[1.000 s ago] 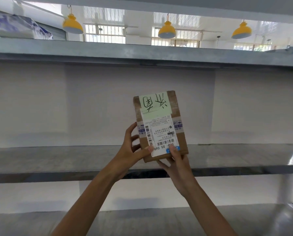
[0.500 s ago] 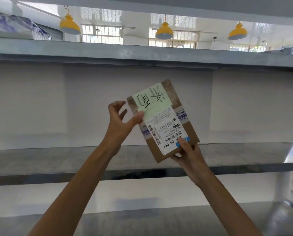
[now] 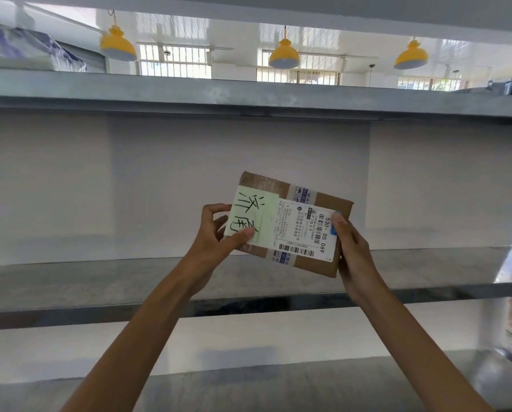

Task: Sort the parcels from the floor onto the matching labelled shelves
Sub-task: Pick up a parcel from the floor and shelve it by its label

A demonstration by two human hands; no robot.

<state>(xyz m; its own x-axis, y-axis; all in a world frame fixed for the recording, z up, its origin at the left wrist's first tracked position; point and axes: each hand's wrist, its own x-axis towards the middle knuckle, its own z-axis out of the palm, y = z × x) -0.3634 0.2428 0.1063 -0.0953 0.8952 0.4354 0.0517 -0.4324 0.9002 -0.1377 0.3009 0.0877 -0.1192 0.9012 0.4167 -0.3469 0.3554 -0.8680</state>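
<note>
Across mid-frame ran the bare grey metal shelf [image 3: 100,281], and just above it, right of centre, the flat brown cardboard parcel [image 3: 323,203] hung label-up for reading, its ends pinched by the left hand [image 3: 216,242] and right hand [image 3: 352,248].

Grey metal shelves [image 3: 159,278] stand before a white wall [image 3: 159,179], while beyond the top shelf three yellow lamps [image 3: 283,55] hang in front of barred windows [image 3: 174,60] in bright daylight.
</note>
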